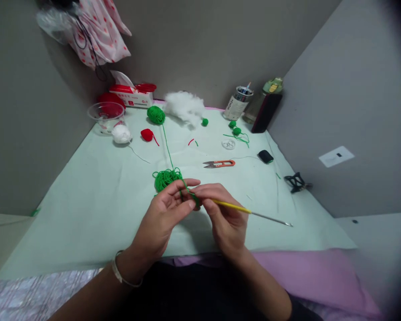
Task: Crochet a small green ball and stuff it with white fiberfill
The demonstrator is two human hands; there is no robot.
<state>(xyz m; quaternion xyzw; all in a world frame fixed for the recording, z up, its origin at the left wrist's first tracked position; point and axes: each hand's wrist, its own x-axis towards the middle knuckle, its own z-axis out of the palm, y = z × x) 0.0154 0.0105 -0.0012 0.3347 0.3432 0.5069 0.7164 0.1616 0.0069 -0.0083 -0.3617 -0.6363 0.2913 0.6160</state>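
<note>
My left hand (167, 209) pinches a small green crocheted piece (196, 200) between thumb and fingers, with green yarn running over its fingers. Closed around a yellow-handled crochet hook (232, 205), my right hand (225, 214) meets the left one at the green piece. The hook's bare metal end points right and slightly down. Just behind my left hand lies a loose heap of green yarn (167, 179). A strand leads from there back to a green yarn ball (156, 115).
Orange snips (219, 164) lie behind my right hand. Farther back are white stuffing (184, 107), a red yarn ball (147, 135), a white yarn ball (121, 133), a tissue box (133, 97), a pen can (236, 104) and a bottle (255, 107). A black clip (297, 183) is at the right.
</note>
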